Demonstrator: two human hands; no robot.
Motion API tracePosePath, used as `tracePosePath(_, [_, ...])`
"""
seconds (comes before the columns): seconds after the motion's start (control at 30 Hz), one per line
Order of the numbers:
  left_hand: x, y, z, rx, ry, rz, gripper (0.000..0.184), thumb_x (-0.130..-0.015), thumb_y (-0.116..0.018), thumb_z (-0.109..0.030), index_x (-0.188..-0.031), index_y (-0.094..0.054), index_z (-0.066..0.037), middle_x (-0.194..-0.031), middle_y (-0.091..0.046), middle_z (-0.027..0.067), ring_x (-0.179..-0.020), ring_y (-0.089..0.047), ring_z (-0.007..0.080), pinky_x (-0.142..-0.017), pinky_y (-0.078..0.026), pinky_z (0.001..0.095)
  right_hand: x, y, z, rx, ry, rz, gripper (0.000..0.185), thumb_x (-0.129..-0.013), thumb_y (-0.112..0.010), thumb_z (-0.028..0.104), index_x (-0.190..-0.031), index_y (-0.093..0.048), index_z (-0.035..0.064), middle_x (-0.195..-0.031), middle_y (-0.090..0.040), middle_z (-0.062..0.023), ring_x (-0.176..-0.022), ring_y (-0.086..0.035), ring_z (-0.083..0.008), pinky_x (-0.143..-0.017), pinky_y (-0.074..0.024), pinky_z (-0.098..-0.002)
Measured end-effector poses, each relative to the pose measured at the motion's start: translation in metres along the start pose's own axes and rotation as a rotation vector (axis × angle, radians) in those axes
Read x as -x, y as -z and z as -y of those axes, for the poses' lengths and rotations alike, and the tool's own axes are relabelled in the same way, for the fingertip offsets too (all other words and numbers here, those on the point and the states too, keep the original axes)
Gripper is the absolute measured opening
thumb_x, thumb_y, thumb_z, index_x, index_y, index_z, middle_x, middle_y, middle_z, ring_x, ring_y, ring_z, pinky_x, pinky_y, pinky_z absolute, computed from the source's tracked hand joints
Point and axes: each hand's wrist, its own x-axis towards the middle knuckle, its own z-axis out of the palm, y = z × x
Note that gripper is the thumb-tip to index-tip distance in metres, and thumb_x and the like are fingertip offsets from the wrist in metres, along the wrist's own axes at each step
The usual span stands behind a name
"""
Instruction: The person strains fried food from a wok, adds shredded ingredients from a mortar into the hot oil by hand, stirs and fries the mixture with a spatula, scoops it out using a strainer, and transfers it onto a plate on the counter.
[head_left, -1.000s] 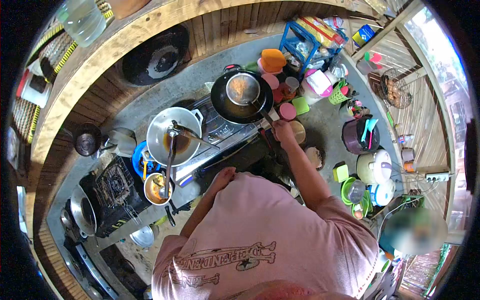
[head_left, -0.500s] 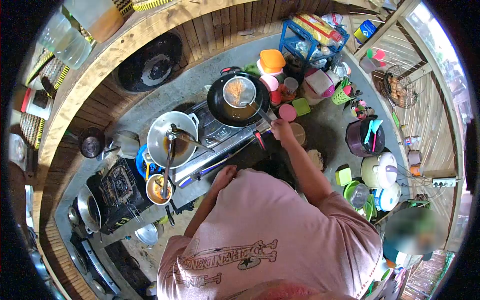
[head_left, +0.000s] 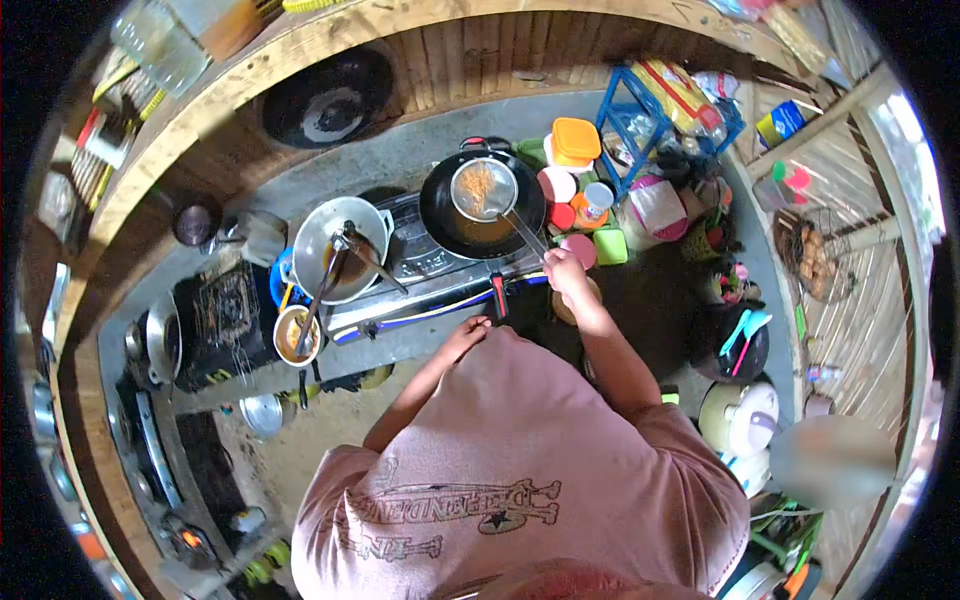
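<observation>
My right hand (head_left: 566, 274) is wrapped round the handle of a round mesh strainer (head_left: 503, 176). The strainer is over a black wok (head_left: 436, 218), with golden-brown fried bits (head_left: 479, 183) in its mesh. Brown oil (head_left: 485, 232) shows in the wok beneath it. My left hand (head_left: 464, 338) rests low by the stove's front edge, near my shirt, fingers curled together; I see nothing in it. Left of the wok on the gas stove (head_left: 408, 238) stands a silver pot (head_left: 311, 236) of dark liquid. Dark-handled utensils (head_left: 350, 243) lie across the pot.
A small pan (head_left: 290, 345) with orange-brown contents sits left of the stove. Right of the wok are an orange container (head_left: 575, 140), a green lid (head_left: 610, 246) and several jars. A blue rack (head_left: 610, 118) stands behind them. A sooty grill (head_left: 225, 305) lies far left.
The camera view has shifted, so the stove and wok appear moved slightly. My right hand still holds the strainer over the wok. My left hand has slid a little right along the stove's front.
</observation>
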Motion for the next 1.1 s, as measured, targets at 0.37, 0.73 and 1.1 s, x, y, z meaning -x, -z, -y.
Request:
tracePosePath(0.37, [-0.013, -0.020, -0.001, 0.006, -0.056, -0.014, 0.048, -0.098, -0.060, -0.034, -0.132, -0.052, -0.002, -0.118, -0.064, 0.0037, -0.105, -0.057, 0.0125, -0.091, -0.046, 0.0283, -0.012, 0.016, 0.006, 0.027, 0.013, 0.063, 0.015, -0.101, -0.052, 0.020, -0.093, -0.058, 0.0091, -0.059, -0.048, 0.0045, -0.040, -0.038, -0.0064, -0.035, -0.0270, -0.0235])
tracePosePath(0.73, [-0.040, -0.031, 0.007, 0.031, -0.064, -0.069, 0.033, -0.096, -0.063, -0.034, -0.118, -0.059, -0.009, -0.081, -0.056, -0.0048, -0.065, -0.044, 0.0055, -0.057, -0.040, 0.0253, 0.000, 0.012, 0.008, 0.066, 0.073, 0.084, 0.014, -0.101, -0.051, 0.020, -0.095, -0.055, 0.0081, -0.061, -0.047, 0.0043, -0.043, -0.038, -0.0049, -0.036, -0.0277, -0.0215])
tracePosePath(1.1, [-0.019, -0.033, -0.029, 0.069, -0.033, -0.078, 0.028, -0.098, -0.061, -0.033, -0.109, -0.059, -0.008, -0.072, -0.052, -0.0064, -0.056, -0.041, 0.0056, -0.049, -0.035, 0.0252, 0.019, 0.012, 0.035, -0.110, 0.047, 0.070, 0.014, -0.101, -0.054, 0.020, -0.098, -0.058, 0.0076, -0.060, -0.048, 0.0036, -0.043, -0.038, -0.0050, -0.036, -0.0273, -0.0219])
